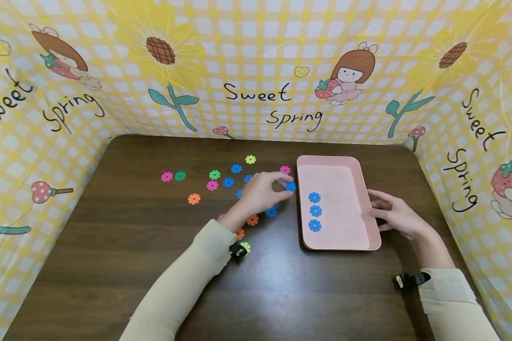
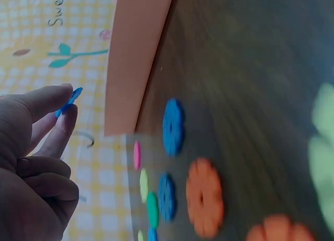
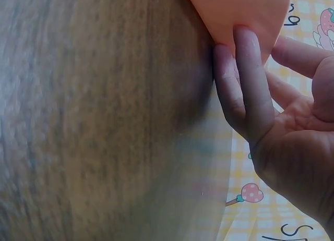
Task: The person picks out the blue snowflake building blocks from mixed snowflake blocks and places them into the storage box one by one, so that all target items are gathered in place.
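My left hand (image 1: 261, 192) pinches a blue snowflake disc (image 1: 290, 186) between thumb and fingertip, just off the left wall of the pink tray (image 1: 339, 239). The left wrist view shows this notched disc (image 2: 74, 97) edge-on at the fingertips, with the other fingers curled below. Inside the tray three blue discs (image 1: 315, 210) form a column near its left side. My right hand (image 1: 398, 215) is at the tray's right wall. In the right wrist view its fairly straight fingers (image 3: 250, 69) rest against the tray's outer side.
Left of the tray lie scattered discs: an orange disc (image 1: 194, 199), a pink disc (image 1: 167, 176), green discs (image 1: 214, 174), a yellow disc (image 1: 250, 159) and several blue ones (image 1: 228, 182). My left forearm partly covers some. A checked cloth (image 1: 256, 57) surrounds the brown table (image 1: 111, 237).
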`<state>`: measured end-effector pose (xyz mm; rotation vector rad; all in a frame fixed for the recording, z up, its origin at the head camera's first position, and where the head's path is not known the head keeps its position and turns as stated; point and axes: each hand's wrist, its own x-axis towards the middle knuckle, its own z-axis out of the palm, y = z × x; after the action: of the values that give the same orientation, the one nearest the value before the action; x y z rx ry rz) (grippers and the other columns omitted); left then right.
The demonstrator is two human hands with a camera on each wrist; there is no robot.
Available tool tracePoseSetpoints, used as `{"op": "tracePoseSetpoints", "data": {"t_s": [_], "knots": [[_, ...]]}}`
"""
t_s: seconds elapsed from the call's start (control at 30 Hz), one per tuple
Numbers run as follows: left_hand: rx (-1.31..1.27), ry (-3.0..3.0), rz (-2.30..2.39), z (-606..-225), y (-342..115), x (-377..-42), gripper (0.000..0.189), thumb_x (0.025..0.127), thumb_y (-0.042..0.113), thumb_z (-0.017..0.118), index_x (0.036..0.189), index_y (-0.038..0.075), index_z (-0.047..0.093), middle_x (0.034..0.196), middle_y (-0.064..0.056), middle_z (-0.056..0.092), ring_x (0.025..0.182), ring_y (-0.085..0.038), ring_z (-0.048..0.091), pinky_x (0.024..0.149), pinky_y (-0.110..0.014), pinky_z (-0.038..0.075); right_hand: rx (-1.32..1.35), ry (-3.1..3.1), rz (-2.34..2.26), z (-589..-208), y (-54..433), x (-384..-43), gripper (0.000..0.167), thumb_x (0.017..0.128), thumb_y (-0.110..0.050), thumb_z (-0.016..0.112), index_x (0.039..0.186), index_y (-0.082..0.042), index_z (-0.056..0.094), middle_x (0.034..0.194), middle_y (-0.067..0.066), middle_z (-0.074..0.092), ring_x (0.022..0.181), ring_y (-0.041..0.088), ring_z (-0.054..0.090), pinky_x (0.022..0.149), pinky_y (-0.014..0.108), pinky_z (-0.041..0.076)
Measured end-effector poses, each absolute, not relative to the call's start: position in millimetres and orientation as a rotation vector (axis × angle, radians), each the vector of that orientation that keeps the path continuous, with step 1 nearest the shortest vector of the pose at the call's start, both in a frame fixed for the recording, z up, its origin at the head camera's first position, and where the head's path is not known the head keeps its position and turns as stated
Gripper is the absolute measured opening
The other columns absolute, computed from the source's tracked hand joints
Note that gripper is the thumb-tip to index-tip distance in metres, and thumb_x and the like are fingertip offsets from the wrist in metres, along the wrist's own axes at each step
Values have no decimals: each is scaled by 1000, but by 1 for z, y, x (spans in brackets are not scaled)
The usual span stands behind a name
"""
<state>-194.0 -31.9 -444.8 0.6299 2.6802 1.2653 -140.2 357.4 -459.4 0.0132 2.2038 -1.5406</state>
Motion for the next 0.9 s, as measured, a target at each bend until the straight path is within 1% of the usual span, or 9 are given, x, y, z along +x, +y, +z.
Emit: {"op": "tracePoseSetpoints", "data": {"t_s": [0.13, 0.27, 0.3, 0.43, 0.53, 0.7, 0.9], "knots": [[657, 2683, 1234, -448, -8, -200, 32, 93, 31, 81, 123, 22, 76, 99, 8, 73, 58, -10, 58, 49, -29, 40, 4, 2194, -1548, -458, 358, -139, 74, 104, -12, 63, 165, -4, 22, 144, 41, 44, 99, 17, 70, 75, 47, 61], [668, 2686, 1206, -455, 11, -206, 33, 93, 30, 81, 124, 21, 76, 99, 10, 72, 68, -7, 60, 52, -29, 44, -6, 2195, -1545, -456, 357, -139, 74, 104, -12, 63, 164, -3, 22, 144, 41, 45, 100, 17, 70, 74, 48, 61], [666, 2685, 1203, -456, 15, -207, 32, 93, 29, 80, 124, 21, 76, 99, 11, 72, 68, -7, 60, 53, -29, 45, -8, 2195, -1544, -456, 357, -139, 73, 104, -11, 63, 164, -3, 22, 144, 41, 45, 100, 17, 70, 74, 48, 61], [646, 2696, 1171, -461, 28, -212, 30, 94, 28, 79, 123, 22, 77, 98, 12, 71, 76, -6, 62, 58, -29, 49, -19, 2182, -1549, -457, 357, -140, 74, 104, -11, 62, 164, -2, 21, 143, 41, 45, 100, 20, 70, 74, 49, 61], [638, 2719, 1121, -464, 37, -217, 28, 94, 28, 78, 122, 24, 77, 99, 12, 71, 83, -5, 63, 64, -28, 49, -15, 2171, -1551, -457, 358, -140, 74, 104, -10, 62, 165, -4, 20, 144, 41, 44, 100, 22, 71, 74, 49, 61], [613, 2768, 1010, -468, 49, -225, 27, 95, 29, 77, 121, 27, 77, 100, 13, 71, 87, -5, 63, 65, -29, 49, -8, 2172, -1549, -459, 358, -140, 75, 104, -10, 63, 165, -4, 19, 145, 42, 43, 102, 25, 70, 74, 50, 61], [604, 2788, 936, -471, 57, -231, 27, 95, 29, 77, 122, 25, 76, 99, 11, 69, 86, -7, 62, 67, -32, 49, 1, 2183, -1544, -460, 359, -140, 75, 104, -10, 62, 165, -4, 18, 145, 41, 43, 103, 28, 70, 72, 49, 61]]}}
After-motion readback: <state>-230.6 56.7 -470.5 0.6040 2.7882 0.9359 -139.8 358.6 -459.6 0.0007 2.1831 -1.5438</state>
